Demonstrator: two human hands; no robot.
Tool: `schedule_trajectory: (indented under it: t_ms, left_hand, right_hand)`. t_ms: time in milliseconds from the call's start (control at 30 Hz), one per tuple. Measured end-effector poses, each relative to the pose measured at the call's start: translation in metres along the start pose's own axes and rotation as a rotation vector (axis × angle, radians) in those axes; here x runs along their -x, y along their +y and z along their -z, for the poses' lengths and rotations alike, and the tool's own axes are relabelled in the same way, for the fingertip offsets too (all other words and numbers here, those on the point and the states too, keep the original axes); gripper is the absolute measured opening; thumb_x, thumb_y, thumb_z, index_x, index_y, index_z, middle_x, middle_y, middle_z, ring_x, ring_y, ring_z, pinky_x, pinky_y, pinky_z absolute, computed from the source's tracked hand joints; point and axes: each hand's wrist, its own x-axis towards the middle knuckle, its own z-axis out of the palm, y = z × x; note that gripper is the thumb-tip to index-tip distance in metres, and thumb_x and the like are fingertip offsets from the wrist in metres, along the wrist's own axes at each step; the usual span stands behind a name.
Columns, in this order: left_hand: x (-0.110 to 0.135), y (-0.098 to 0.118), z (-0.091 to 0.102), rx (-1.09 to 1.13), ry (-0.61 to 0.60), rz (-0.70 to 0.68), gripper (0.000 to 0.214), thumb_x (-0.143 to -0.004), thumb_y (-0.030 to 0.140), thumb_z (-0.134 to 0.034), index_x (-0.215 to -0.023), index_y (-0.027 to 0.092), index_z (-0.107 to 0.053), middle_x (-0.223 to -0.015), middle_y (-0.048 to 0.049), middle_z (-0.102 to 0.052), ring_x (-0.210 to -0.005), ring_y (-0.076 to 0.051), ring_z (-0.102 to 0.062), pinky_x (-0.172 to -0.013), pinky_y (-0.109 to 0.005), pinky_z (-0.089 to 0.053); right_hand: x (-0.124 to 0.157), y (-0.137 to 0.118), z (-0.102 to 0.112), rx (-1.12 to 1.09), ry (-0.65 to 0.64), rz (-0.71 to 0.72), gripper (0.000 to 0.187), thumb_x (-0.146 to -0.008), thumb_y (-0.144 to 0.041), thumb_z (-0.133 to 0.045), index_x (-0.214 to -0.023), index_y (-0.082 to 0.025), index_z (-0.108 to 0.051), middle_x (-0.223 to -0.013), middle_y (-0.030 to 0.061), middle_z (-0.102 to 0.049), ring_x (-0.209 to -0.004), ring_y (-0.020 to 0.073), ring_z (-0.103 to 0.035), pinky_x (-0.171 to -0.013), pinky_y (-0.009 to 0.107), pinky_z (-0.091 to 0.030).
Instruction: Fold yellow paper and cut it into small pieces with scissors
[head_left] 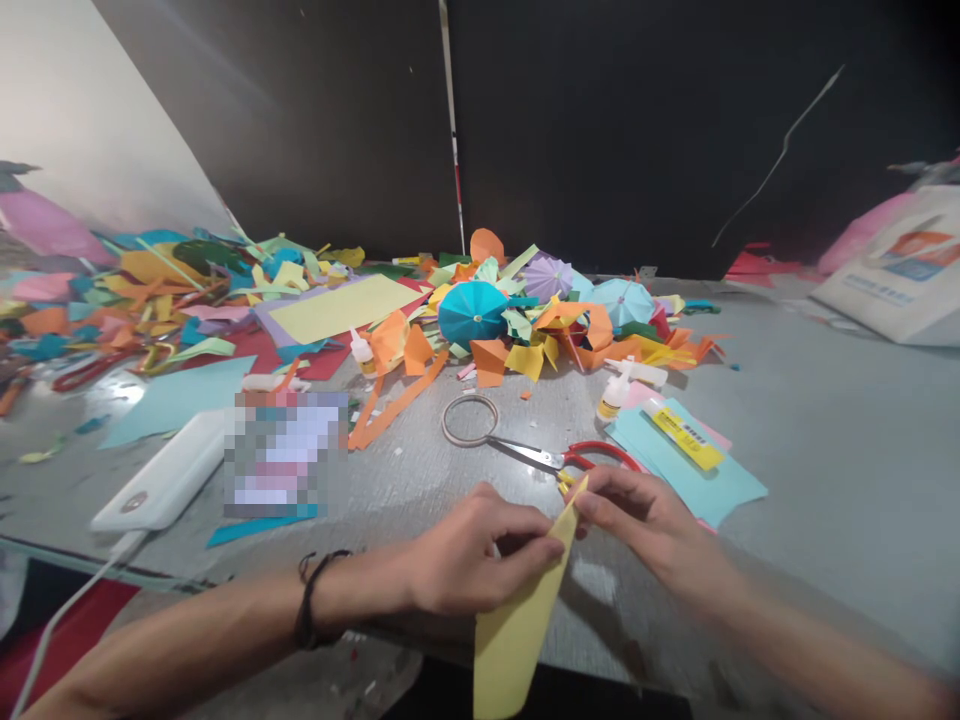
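A strip of folded yellow paper (517,635) slants up from the table's near edge, narrowing to a point at its top. My left hand (480,550) is closed on its upper part, thumb flat across the face. At the narrow tip, my right hand (637,520) pinches the paper between thumb and fingers. Just beyond the hands lie red-handled scissors (551,458), their blades pointing left toward a roll of tape (470,420). Light blue paper sheets (720,487) with a yellow-labelled packet (686,437) on them are right of my right hand.
Coloured paper scraps (405,345) and round pleated paper pieces (472,313) pile along the back. Glue bottles (615,392) stand before them. A white power bank (165,475) with a cable lies left, beside a blurred-out patch. A white bag (900,270) stands far right.
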Motion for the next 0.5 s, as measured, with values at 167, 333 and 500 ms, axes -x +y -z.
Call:
schedule_trajectory:
  t_ms: [167, 333, 500]
  left_hand:
    - [0.0022, -0.0053, -0.0006, -0.023, 0.025, -0.063, 0.032, -0.099, 0.023, -0.052, -0.068, 0.016, -0.054, -0.058, 0.0076, -0.034, -0.049, -0.005, -0.032, -0.049, -0.02, -0.028]
    - [0.0029, -0.0034, -0.0002, -0.026, 0.01, -0.093, 0.033, -0.097, 0.021, -0.053, -0.064, 0.017, -0.048, -0.056, 0.0079, -0.033, -0.047, -0.005, -0.032, -0.048, -0.02, -0.027]
    - [0.0035, -0.0017, 0.0009, -0.026, 0.014, -0.092, 0.033, -0.097, 0.022, -0.052, -0.065, 0.018, -0.049, -0.055, 0.0074, -0.035, -0.047, -0.006, -0.034, -0.047, -0.021, -0.029]
  right_hand:
    - [-0.0019, 0.0017, 0.0018, -0.021, -0.031, -0.025, 0.034, -0.092, -0.053, -0.075, -0.082, -0.021, -0.07, -0.082, 0.0013, -0.067, -0.08, 0.016, -0.065, -0.079, 0.031, -0.057]
    - [-0.002, 0.0022, 0.0052, -0.041, -0.003, -0.019, 0.032, -0.09, -0.051, -0.077, -0.081, -0.021, -0.07, -0.078, 0.0004, -0.065, -0.075, 0.0152, -0.064, -0.077, 0.031, -0.059]
    - [-0.0008, 0.0028, 0.0065, -0.055, -0.012, -0.012, 0.031, -0.091, -0.049, -0.077, -0.081, -0.02, -0.072, -0.084, 0.002, -0.067, -0.078, 0.0158, -0.065, -0.078, 0.032, -0.059]
